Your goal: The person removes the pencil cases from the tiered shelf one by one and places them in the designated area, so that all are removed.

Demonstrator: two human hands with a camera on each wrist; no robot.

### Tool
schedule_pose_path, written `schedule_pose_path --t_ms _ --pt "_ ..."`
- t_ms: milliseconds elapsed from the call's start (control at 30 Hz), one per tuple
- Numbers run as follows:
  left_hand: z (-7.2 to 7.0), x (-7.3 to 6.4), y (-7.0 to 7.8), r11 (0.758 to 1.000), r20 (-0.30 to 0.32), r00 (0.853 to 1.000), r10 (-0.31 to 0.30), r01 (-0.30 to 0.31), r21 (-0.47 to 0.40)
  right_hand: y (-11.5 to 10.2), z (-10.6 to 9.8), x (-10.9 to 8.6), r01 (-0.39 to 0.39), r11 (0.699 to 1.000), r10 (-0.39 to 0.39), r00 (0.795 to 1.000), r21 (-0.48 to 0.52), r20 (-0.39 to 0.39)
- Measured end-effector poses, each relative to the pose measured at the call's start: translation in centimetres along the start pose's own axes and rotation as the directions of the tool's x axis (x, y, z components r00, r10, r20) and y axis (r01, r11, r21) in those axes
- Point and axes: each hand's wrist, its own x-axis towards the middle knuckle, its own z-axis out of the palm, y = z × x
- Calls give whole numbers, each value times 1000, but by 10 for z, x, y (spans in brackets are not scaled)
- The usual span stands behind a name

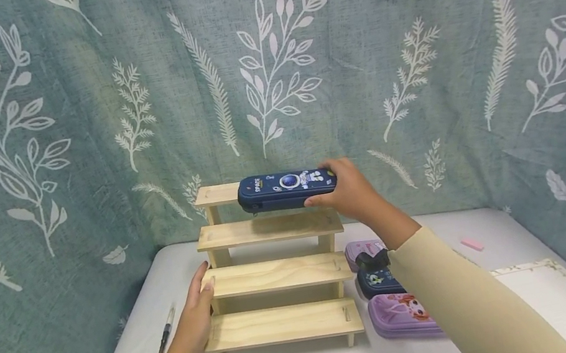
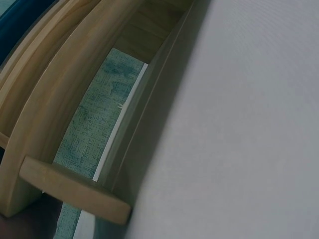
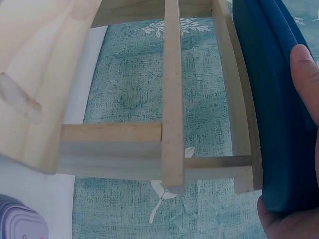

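A four-tier wooden step rack (image 1: 277, 273) stands on the white table. At its top tier is a navy pencil case (image 1: 288, 189) with an astronaut print and "SPACE" lettering. My right hand (image 1: 345, 191) grips the case by its right end, thumb at the front. In the right wrist view, the blue pencil case (image 3: 276, 109) lies close against the top board; whether its full weight rests there I cannot tell. My left hand (image 1: 196, 315) holds the rack's left side at the second tier from the top of the lower ones, thumb by the board's end. Its fingers are mostly hidden in the left wrist view.
Right of the rack lie a lilac pencil case (image 1: 361, 250), a dark blue one (image 1: 381, 281) and a purple one (image 1: 404, 314), partly behind my right sleeve. A brush (image 1: 165, 333) lies at left, a pink eraser-like block (image 1: 472, 244) at right. Patterned green cloth (image 1: 260, 48) hangs behind.
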Motion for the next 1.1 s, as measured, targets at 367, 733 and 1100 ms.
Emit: schedule_pose_path --t_ms 367,733,1100 --pt "1 3 -2 1000 7 1000 -8 7 22 14 -8 -36 -1 999 3 999 38 -43" --pt "1 1 -3 1000 2 1000 -17 17 17 28 -8 -69 -77 994 76 997 82 10" --pt "1 -1 0 1000 11 1000 -11 11 11 43 -5 -93 -57 998 57 998 14 22"
